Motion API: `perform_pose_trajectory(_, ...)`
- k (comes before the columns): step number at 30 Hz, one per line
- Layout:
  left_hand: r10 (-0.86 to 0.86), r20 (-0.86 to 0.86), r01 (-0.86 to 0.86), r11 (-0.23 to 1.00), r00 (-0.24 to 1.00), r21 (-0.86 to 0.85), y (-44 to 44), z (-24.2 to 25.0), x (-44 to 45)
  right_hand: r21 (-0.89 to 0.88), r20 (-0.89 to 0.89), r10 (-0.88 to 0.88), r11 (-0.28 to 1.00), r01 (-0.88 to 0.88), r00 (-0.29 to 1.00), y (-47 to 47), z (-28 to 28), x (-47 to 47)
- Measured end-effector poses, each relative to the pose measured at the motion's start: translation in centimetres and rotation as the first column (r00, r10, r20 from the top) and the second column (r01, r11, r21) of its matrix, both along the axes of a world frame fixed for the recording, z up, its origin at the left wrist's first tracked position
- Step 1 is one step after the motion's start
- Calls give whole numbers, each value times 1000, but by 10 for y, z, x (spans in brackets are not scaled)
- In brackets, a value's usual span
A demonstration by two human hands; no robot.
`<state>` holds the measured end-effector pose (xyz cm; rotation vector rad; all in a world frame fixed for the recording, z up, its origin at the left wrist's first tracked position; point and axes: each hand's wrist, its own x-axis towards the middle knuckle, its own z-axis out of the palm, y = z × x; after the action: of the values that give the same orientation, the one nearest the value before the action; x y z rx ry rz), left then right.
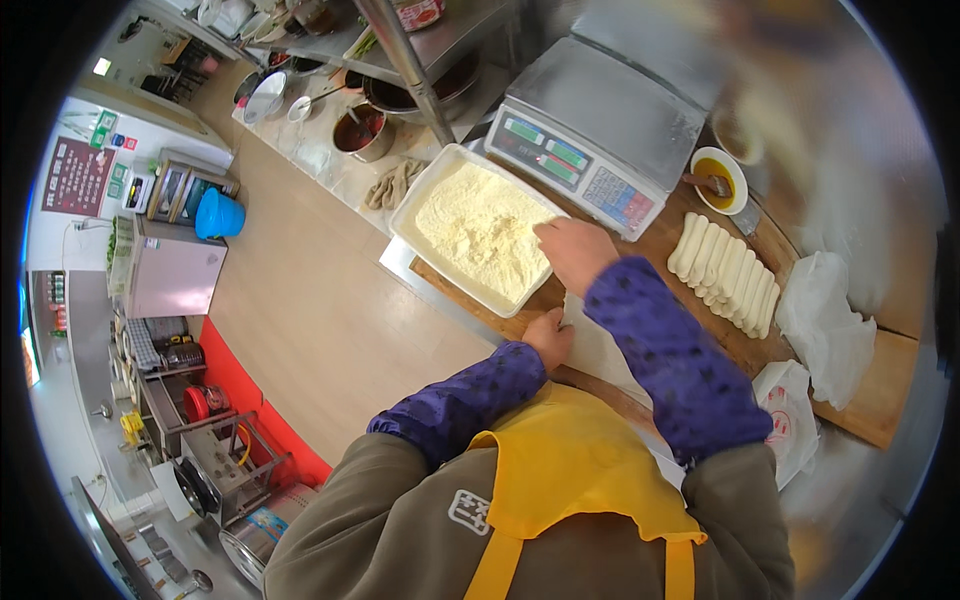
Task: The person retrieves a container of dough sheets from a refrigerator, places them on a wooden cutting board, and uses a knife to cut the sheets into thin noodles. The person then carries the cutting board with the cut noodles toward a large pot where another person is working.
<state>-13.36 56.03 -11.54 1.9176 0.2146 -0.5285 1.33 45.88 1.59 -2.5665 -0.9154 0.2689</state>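
Observation:
A white rectangular tub [401, 217] of pale yellow flour [480, 217] stands at the board's left end. Over its right rim is my right hand [574, 251], fingers bent at the flour's edge; whether they pinch anything is hidden. My left hand [550, 339] is curled at the near edge of the board, beside a pale flat sheet [598, 345], perhaps dough, that lies partly under my right sleeve. What the left fingers hold cannot be made out. Rolled dough strips [724, 274] lie side by side on the wooden board [652, 259] to the right.
Behind the tub stands a digital scale [592, 127]. A white bowl of yellow oil [720, 180] with a brush sits beyond the dough strips, and plastic bags [825, 322] lie at right. A pot of red sauce [364, 133] and a cloth [395, 184] are on the back-left counter.

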Motion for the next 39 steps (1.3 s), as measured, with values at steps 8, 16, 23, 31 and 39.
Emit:
perform_pose_trajectory(8,104,15,-98,966,994,-238,20,-15,-8,-115,-145,-56,993,40,988,58,-28,31)
perform_pose_trajectory(16,3,-118,-35,960,993,-277,31,-15,4,426,-899,227,262,866,374,-63,-51,-93)
perform_pose_trajectory(23,-15,-9,10,891,1000,-454,20,41,17,133,-922,-387,-402,906,-36,-227,-85,-278)
perform_pose_trajectory(31,0,192,83,900,981,-428,36,139,52,423,-849,-486,-386,820,209,-195,-117,-268)
perform_pose_trajectory(39,-23,253,125,911,967,-394,0,156,56,403,-786,-520,-20,915,335,-192,-108,-267)
